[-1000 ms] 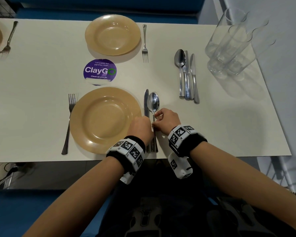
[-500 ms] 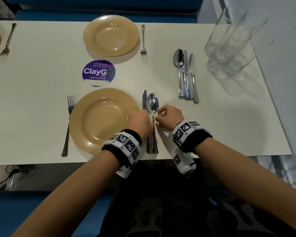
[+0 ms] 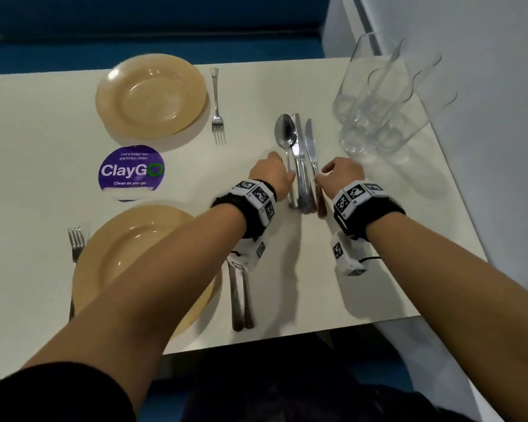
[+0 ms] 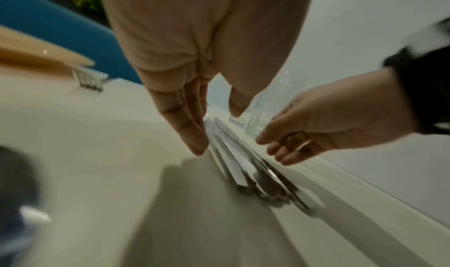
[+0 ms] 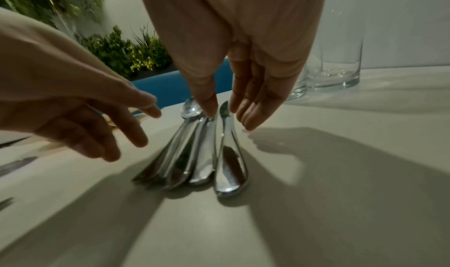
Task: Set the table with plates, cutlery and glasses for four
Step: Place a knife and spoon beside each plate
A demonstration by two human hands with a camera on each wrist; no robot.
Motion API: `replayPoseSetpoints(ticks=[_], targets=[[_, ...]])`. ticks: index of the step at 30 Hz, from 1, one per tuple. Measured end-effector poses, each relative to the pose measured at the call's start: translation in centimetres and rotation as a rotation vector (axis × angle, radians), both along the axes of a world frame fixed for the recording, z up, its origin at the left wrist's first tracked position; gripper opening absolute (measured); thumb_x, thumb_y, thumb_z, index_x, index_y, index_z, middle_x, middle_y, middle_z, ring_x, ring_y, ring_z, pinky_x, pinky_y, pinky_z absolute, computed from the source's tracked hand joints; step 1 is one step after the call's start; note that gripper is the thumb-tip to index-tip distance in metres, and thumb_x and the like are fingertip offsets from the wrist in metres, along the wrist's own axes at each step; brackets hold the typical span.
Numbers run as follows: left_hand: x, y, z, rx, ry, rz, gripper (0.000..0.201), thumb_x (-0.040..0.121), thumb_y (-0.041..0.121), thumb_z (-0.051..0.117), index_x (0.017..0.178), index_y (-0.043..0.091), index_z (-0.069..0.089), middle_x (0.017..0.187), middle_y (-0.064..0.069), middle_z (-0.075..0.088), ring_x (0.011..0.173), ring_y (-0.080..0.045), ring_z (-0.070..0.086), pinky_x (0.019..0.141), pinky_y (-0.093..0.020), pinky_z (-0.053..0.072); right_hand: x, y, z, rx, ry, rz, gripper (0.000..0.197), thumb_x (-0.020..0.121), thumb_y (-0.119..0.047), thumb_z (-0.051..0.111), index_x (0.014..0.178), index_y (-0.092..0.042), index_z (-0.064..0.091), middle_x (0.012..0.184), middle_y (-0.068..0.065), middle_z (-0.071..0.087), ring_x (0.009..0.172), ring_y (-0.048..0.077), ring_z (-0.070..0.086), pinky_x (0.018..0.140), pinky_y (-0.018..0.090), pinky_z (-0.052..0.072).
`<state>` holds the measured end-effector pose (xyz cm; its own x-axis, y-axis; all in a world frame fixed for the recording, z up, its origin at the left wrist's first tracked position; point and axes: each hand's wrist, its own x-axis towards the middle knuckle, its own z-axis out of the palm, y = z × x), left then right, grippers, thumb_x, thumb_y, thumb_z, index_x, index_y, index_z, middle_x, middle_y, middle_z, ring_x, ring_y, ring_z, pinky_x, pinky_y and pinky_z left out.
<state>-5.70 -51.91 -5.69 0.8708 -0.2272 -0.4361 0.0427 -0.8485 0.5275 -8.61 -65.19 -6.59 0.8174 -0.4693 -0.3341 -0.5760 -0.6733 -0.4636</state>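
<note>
A loose pile of cutlery (image 3: 301, 153), a spoon and knives side by side, lies at the table's centre right. My left hand (image 3: 279, 178) is at the pile's left side. Its straight fingers (image 4: 192, 136) touch the outer handle, thumb apart. My right hand (image 3: 328, 175) is at the pile's right side. There its thumb tip (image 5: 207, 105) rests on the handles (image 5: 199, 155) and its relaxed fingers (image 5: 253, 113) reach past the outer knife. Neither hand grips anything. Several clear glasses (image 3: 378, 117) stand close together at the far right.
A tan plate (image 3: 128, 263) sits near me with a fork (image 3: 77, 242) on its left and a knife and spoon (image 3: 241, 300) on its right. Across the table are another plate (image 3: 151, 95) and fork (image 3: 217, 108). A purple sticker (image 3: 131, 169) lies between them. A pale wall (image 3: 485, 147) borders the table's right edge.
Both hands left the knife and spoon beside the near plate and moved forward and right to the loose cutlery pile. The laid knife and spoon stay in place.
</note>
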Motion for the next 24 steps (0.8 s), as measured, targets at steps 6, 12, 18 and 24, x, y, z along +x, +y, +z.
replayPoseSetpoints(ticks=[6, 12, 18, 24], targets=[[3.6, -2.4, -2.1, 0.105, 0.05, 0.025, 0.034, 0.092, 0.027, 0.056, 0.064, 0.01, 0.048, 0.073, -0.005, 0.054, 0.065, -0.022, 0.053, 0.055, -0.027, 0.039, 1.2, -0.5, -1.2, -0.015, 0.074, 0.046, 0.02, 0.079, -0.01, 0.064, 0.092, 0.004, 0.071, 0.09, 0.018, 0.071, 0.087, 0.032, 0.067, 0.075, 0.032, 0.054], [5.0, -2.3, -2.8, 0.097, 0.185, 0.028, 0.021, 0.088, 0.023, 0.057, 0.072, 0.009, 0.057, 0.08, -0.005, 0.067, 0.071, -0.021, 0.064, 0.066, -0.031, 0.055, 1.9, -0.6, -0.9, 0.014, 0.169, 0.037, 0.025, 0.078, -0.013, 0.059, 0.058, -0.005, 0.048, 0.055, 0.005, 0.042, 0.049, 0.022, 0.039, 0.046, 0.023, 0.031], [4.8, -1.4, -2.2, -0.024, 0.254, 0.094, 0.03, 0.09, 0.028, 0.058, 0.096, 0.0, 0.069, 0.09, -0.009, 0.073, 0.082, -0.023, 0.07, 0.079, -0.034, 0.058, 2.2, -1.7, -0.9, 0.051, 0.176, 0.059, 0.024, 0.084, -0.02, 0.065, 0.079, 0.004, 0.064, 0.074, 0.011, 0.064, 0.071, 0.027, 0.064, 0.057, 0.026, 0.049], [4.0, 2.0, 0.8, -0.429, 0.329, 0.268, 0.021, 0.096, 0.013, 0.051, 0.077, 0.005, 0.057, 0.07, -0.007, 0.065, 0.06, -0.017, 0.066, 0.062, -0.027, 0.06, 2.3, 1.1, 0.7, 0.113, -0.056, 0.057, 0.024, 0.085, -0.032, 0.065, 0.088, -0.01, 0.072, 0.078, 0.005, 0.069, 0.075, 0.019, 0.065, 0.076, 0.027, 0.052]])
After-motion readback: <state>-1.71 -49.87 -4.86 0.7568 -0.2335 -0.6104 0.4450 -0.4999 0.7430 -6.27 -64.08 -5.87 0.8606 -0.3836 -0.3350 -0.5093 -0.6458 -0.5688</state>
